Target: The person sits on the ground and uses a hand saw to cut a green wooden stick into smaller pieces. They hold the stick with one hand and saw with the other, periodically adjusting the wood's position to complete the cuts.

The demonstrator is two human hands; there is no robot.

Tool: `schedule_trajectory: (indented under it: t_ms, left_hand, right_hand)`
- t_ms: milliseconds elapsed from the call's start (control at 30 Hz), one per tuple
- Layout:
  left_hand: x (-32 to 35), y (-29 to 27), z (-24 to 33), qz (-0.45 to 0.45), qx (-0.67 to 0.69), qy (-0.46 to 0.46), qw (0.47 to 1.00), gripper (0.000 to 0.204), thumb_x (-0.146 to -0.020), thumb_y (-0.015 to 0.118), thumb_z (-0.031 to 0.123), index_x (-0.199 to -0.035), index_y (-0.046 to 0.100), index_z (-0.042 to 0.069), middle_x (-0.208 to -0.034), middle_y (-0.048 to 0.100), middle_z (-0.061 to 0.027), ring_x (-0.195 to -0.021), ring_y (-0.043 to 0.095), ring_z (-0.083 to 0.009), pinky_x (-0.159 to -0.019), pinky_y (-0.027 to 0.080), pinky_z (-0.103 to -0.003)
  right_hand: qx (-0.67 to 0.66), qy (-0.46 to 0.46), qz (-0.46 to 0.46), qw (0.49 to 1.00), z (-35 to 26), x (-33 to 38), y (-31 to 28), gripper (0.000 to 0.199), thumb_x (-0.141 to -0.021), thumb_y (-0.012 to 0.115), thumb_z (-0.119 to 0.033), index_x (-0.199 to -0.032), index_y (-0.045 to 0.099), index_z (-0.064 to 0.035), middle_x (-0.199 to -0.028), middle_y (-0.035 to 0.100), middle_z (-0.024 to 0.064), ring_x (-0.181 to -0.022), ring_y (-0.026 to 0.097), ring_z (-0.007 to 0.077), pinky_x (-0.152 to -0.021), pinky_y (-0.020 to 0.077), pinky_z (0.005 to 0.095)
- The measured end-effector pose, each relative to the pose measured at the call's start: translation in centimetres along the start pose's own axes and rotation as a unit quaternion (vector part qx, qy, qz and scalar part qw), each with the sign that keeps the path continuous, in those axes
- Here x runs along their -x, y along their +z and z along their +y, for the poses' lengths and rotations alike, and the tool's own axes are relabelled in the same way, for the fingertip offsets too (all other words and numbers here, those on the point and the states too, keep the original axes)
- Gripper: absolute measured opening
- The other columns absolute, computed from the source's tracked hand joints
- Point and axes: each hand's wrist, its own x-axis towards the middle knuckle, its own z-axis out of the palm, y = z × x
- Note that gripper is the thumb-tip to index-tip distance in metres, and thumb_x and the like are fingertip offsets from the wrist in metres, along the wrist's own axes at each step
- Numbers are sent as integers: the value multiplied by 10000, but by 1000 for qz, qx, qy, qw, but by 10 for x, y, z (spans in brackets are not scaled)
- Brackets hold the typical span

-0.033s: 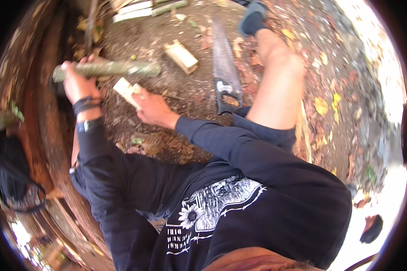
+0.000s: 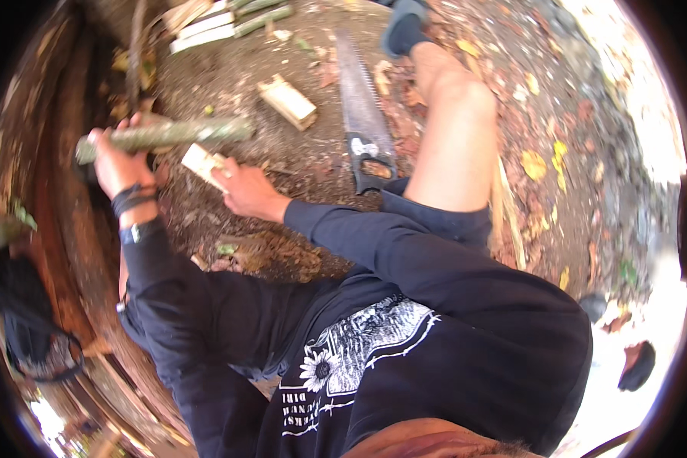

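Left hand (image 2: 118, 164): grip wrapped around green-barked stick (image 2: 198, 133) near its left end, stick crosswise ahead of torso. Right hand (image 2: 248, 191): grip clamped on pale split-wood piece (image 2: 197, 159), near stick. Split-wood block (image 2: 286, 104) on dirt (image 2: 313, 156) beyond; handsaw (image 2: 361, 107) to its right, handle toward person.

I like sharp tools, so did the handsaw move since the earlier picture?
No, the handsaw hasn't moved: it lies to the right of the loose split wood block, just as before. Only the whole view shifted a little.
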Motion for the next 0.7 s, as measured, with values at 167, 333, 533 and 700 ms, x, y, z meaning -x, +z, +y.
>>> schedule_trajectory:
  t_ms: [167,333,533,700]
  left_hand:
    - [-16,-3,-2,-17,0,-11,1000,586,-1124,568,510,-1291,375,-19,-1408,470,-203,-1312,626,-439,-1181,496,-713]
    - [-30,-25,-4,-18,-20,-1,1000,671,-1118,551,558,-1385,348,-24,-1304,528,-176,-1259,654,-426,-1137,541,-701]
    - [-28,-2,0,-19,-18,-7,1000,498,-1154,512,462,-1235,396,-15,-1202,560,-161,-1249,660,-428,-1139,545,-715]
    - [-26,21,10,-26,-13,-10,1000,496,-1161,475,481,-1188,439,-13,-1183,596,-166,-1279,648,-445,-1160,521,-721]
  right_hand:
    - [78,29,-6,997,46,15,28,678,-873,787,-178,-1517,576,-168,-1141,551,224,-896,663,368,-746,559,497]
    - [165,20,-1,986,15,19,19,542,-876,783,-150,-1379,590,-91,-1099,588,176,-918,670,336,-754,507,513]
    - [142,30,40,989,28,32,26,568,-916,748,-139,-1443,540,-93,-1166,535,180,-972,638,322,-785,504,506]
    - [106,61,143,982,45,27,38,388,-1011,588,-176,-1398,603,-170,-1210,562,154,-1067,636,331,-949,467,613]
